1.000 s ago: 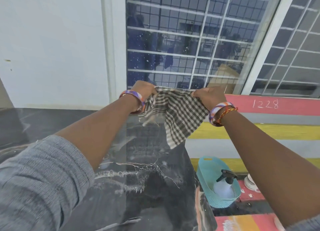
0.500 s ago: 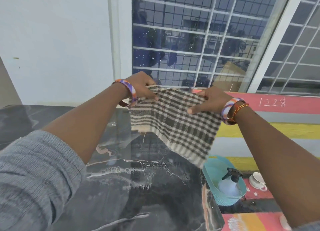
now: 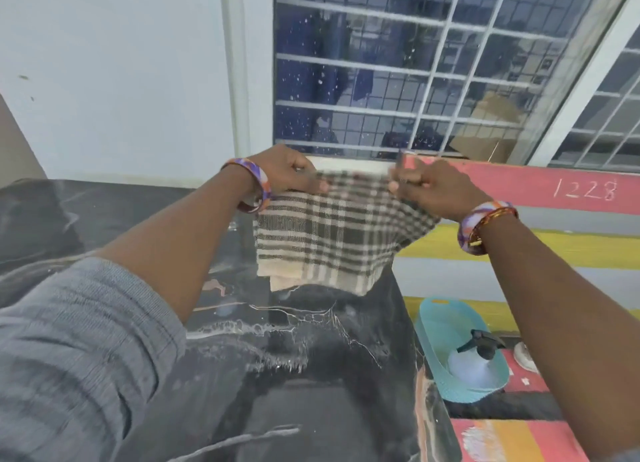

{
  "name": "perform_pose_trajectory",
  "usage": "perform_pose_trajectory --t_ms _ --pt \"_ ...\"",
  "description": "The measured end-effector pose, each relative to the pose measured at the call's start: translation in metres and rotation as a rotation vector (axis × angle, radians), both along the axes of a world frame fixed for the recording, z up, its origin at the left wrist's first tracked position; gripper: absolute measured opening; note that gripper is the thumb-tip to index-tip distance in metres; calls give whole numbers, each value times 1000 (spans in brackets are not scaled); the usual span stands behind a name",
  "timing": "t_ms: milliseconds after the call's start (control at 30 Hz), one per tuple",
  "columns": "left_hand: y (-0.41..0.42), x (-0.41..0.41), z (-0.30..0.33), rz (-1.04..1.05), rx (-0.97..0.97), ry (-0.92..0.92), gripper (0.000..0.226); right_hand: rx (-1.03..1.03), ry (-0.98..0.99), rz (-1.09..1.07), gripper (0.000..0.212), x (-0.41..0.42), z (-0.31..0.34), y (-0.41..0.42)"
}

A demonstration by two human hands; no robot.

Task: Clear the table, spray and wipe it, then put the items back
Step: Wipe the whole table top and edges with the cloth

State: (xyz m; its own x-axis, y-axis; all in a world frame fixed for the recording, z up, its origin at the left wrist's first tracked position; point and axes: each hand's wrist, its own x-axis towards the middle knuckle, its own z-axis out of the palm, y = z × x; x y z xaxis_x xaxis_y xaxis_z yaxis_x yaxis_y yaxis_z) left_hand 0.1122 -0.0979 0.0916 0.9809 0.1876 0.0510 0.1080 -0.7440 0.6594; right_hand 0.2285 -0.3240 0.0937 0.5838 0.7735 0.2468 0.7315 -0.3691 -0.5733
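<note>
Both hands are holding a checked cloth [image 3: 332, 233] up in the air above the far part of the table [image 3: 294, 375]. The left hand [image 3: 287, 172] is pinching the cloth's upper left edge with curled fingers; the right hand [image 3: 429, 188] is gripping the upper right edge in the same way. The cloth is hanging between them in what looks like a doubled layer, its lower edge clear of the tabletop, not touching it.

The dark marbled table is showing no items on the part in view. Pale wet-looking streaks and droplets are lying across its middle, which suggests that spraying has been done. On that evidence, clearing appears complete and spraying complete or nearly so. Whether wiping has begun cannot be determined; the cloth is folded or being folded, not pressed to the surface.

A spray bottle [image 3: 479, 357] is lying inside a teal basket [image 3: 436, 326] on the striped floor, just beside the table's right edge and below it. A white object [image 3: 524, 356] is sitting near the basket, partly hidden by the right forearm; its identity is unclear.

Remaining work, as judged: wiping the wet surface dry, then returning the removed items to the table. The streaks are lying mostly nearer than the cloth.
</note>
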Motion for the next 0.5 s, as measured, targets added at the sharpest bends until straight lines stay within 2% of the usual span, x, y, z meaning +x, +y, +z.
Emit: perform_pose_trajectory --t_ms 67,100,200,233,367,433,500 --pt "8 10 -7 -28 65 93 47 -15 -13 11 47 15 -12 5" --pt "14 18 -12 -22 84 141 48 -9 7 10 47 26 -19 11" --pt "29 47 -23 -3 182 243 31 -96 -25 -13 41 61 -35 35" --pt "34 60 -24 19 229 222 20 -112 -27 -11 41 75 -38 46" --pt "55 113 -20 264 348 -23 33 43 10 -55 19 129 -36 92" --pt "65 133 -15 322 350 -164 30 192 63 -67 26 151 -34 110" --pt "70 142 -18 292 357 -203 28 237 84 -55 26 167 -42 120"
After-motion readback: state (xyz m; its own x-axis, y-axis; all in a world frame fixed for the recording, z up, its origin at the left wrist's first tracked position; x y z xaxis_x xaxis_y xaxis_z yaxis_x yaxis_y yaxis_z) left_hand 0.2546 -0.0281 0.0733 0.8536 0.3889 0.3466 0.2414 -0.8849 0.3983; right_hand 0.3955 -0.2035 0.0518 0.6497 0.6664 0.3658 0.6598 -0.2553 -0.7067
